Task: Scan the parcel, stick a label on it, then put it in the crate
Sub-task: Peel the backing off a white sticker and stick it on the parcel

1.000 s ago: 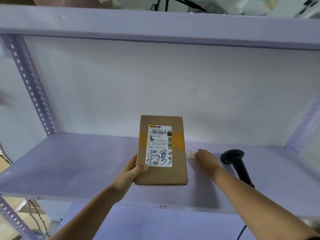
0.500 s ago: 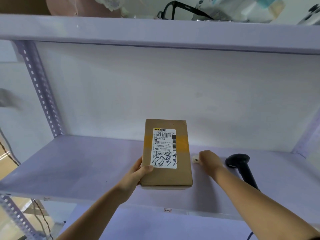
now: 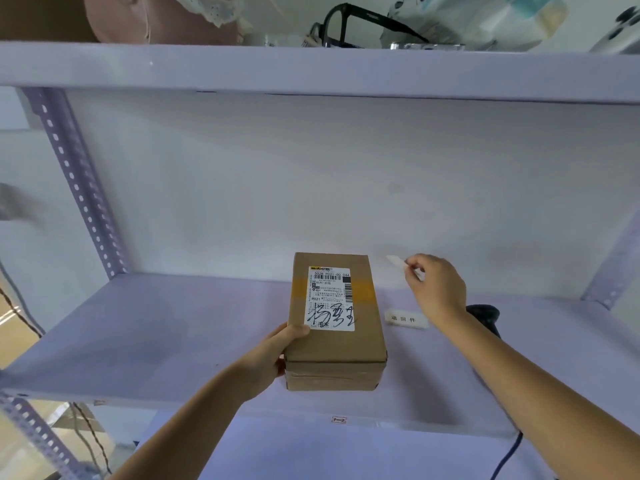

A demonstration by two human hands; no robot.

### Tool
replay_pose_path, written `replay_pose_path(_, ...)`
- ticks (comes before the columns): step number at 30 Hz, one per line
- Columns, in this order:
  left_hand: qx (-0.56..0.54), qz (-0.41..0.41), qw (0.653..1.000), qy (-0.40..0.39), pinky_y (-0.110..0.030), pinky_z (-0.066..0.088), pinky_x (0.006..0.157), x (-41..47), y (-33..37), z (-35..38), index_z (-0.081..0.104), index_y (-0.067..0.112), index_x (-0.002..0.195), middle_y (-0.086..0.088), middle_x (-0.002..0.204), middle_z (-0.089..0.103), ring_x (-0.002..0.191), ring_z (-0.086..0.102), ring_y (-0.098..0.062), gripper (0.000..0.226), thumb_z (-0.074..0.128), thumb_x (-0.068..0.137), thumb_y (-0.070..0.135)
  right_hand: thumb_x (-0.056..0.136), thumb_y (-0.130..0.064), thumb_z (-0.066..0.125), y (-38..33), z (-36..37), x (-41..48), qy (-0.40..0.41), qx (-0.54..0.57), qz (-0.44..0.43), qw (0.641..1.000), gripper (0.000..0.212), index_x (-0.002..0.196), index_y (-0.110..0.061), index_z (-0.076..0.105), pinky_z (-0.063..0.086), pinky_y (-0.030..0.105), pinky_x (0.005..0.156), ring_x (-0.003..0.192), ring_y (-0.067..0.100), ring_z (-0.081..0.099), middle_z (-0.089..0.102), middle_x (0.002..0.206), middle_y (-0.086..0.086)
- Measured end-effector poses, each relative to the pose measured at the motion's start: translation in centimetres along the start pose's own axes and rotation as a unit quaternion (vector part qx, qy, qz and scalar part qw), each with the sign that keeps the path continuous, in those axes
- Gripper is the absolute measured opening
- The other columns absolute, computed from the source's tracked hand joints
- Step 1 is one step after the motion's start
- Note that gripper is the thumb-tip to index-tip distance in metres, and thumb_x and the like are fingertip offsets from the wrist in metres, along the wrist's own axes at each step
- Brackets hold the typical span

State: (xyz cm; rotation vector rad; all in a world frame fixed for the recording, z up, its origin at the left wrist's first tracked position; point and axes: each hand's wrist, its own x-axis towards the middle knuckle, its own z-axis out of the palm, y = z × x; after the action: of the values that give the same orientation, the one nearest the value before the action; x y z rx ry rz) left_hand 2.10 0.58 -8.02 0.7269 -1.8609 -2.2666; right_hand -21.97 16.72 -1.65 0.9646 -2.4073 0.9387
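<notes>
A brown cardboard parcel (image 3: 336, 344) with a white shipping slip on top lies on the pale shelf (image 3: 156, 341). My left hand (image 3: 277, 355) grips its near left corner, thumb on top. My right hand (image 3: 434, 289) is raised to the right of the parcel and pinches a small white label (image 3: 395, 261) between its fingertips. A white label strip (image 3: 407, 320) with printed characters lies on the shelf below that hand. The black barcode scanner (image 3: 485, 315) lies behind my right forearm, mostly hidden. No crate is in view.
The upper shelf (image 3: 311, 72) hangs close overhead, holding black glasses (image 3: 349, 24) and bags. Perforated metal posts stand at the left (image 3: 79, 181) and right (image 3: 613, 271). The scanner's cable (image 3: 507, 459) drops off the front edge at the right.
My right hand has lifted off the shelf with a small label, uncovering the label strip beneath. The left hand keeps its hold on the parcel. The camera has tilted upward.
</notes>
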Motion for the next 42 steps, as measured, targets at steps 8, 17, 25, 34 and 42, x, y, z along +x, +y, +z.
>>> replay_pose_path(8, -0.045, -0.047, 0.997, 0.031, -0.046, 0.043, 0.108, 0.7, 1.1, 1.0, 0.065, 0.023, 0.124, -0.008, 0.129, 0.068, 0.125, 0.058, -0.03, 0.071, 0.073, 0.058, 0.048, 0.083, -0.017, 0.071, -5.7, -0.4, -3.7, 0.093, 0.077, -0.16, 0.98, 0.008, 0.076, -0.015, 0.068, 0.042, 0.027, 0.059, 0.078, 0.016, 0.05, 0.066, 0.073, -0.003)
replay_pose_path(17, -0.111, -0.059, 0.991, 0.035, -0.037, 0.057, 0.085, 0.6, 2.2, 1.9, 0.066, 0.014, 0.119, -0.01, 0.113, 0.073, 0.097, 0.067, -0.025, 0.051, 0.067, 0.071, 0.032, 0.075, -0.014, 0.081, -6.4, 2.7, -6.2, 0.019, 0.034, -0.261, 0.964, 0.01, 0.08, -0.019, 0.074, 0.048, 0.031, 0.066, 0.071, 0.02, 0.058, 0.065, 0.073, -0.006)
replay_pose_path(25, -0.099, -0.017, 0.994, 0.051, -0.042, 0.052, 0.094, 0.1, 1.9, 2.8, 0.065, 0.016, 0.119, -0.012, 0.117, 0.072, 0.105, 0.065, -0.027, 0.028, 0.049, 0.097, 0.023, 0.073, -0.012, 0.08, -7.1, 2.5, -6.3, 0.031, -0.01, -0.309, 0.95, 0.011, 0.08, -0.019, 0.075, 0.052, 0.034, 0.065, 0.075, 0.022, 0.063, 0.065, 0.075, -0.005)
replay_pose_path(34, 0.095, 0.211, 0.932, 0.278, -0.011, 0.045, 0.079, -3.7, 2.9, 4.6, 0.076, 0.023, 0.095, 0.005, 0.113, 0.067, 0.105, 0.06, -0.005, 0.018, 0.062, 0.088, 0.029, 0.076, -0.003, 0.074, -7.1, 1.3, -7.1, 0.174, 0.001, -0.353, 0.919, 0.017, 0.082, -0.019, 0.073, 0.043, 0.035, 0.08, 0.078, 0.016, 0.05, 0.066, 0.077, -0.003)
replay_pose_path(42, 0.027, 0.172, 0.97, 0.171, -0.04, 0.046, 0.106, -5.4, 3.6, 4.7, 0.078, 0.018, 0.101, 0.001, 0.112, 0.076, 0.115, 0.065, -0.017, 0.043, 0.07, 0.072, 0.049, 0.077, -0.005, 0.074, -7.9, 0.4, -7.8, 0.189, 0.007, -0.358, 0.914, 0.016, 0.085, -0.019, 0.075, 0.045, 0.039, 0.079, 0.078, 0.016, 0.051, 0.066, 0.076, -0.002)
